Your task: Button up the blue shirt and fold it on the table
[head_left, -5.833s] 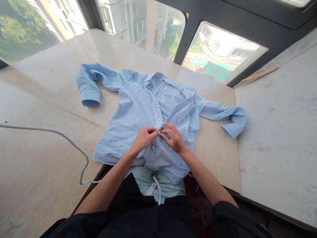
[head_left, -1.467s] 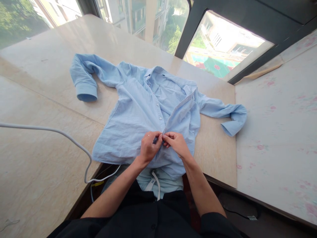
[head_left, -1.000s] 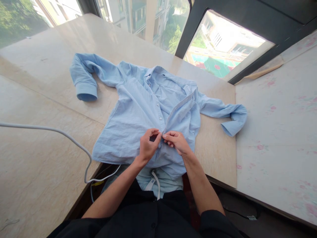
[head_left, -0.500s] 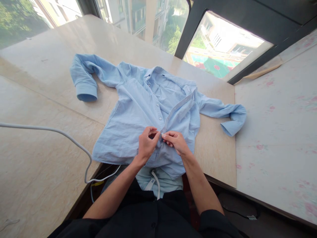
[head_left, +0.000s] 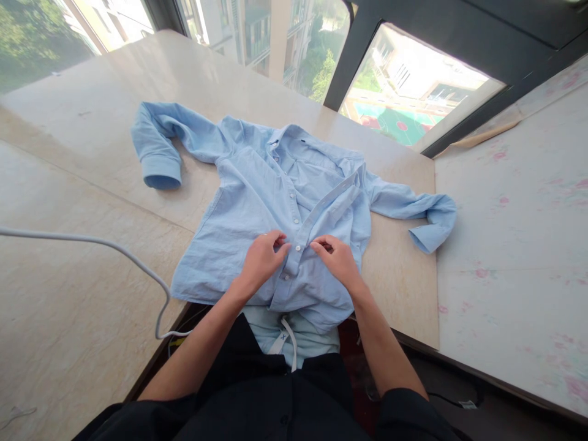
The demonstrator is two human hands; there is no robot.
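Observation:
A light blue long-sleeved shirt [head_left: 248, 202] lies front up, its collar away from me and its hem over the near edge. The upper front gapes in a V, while the two front edges overlap lower down. A small white button [head_left: 298, 248] shows on the overlap, between my hands, and another button [head_left: 286, 277] sits below it. Left of the upper button is my left hand [head_left: 266, 254], thumb and fingers loosely curved and apart. My right hand [head_left: 337, 257] is just right of it, fingers bent with a gap inside. Neither hand visibly grips anything.
The shirt rests on a pale stone-look surface [head_left: 105, 135] below windows. A grey cable [head_left: 124, 251] crosses the left side and drops over the near edge. At right stands a flower-patterned wall [head_left: 514, 257].
My hands have parted from their pinch at the shirt's front, the left moving left and the right moving right. The button between them is now uncovered.

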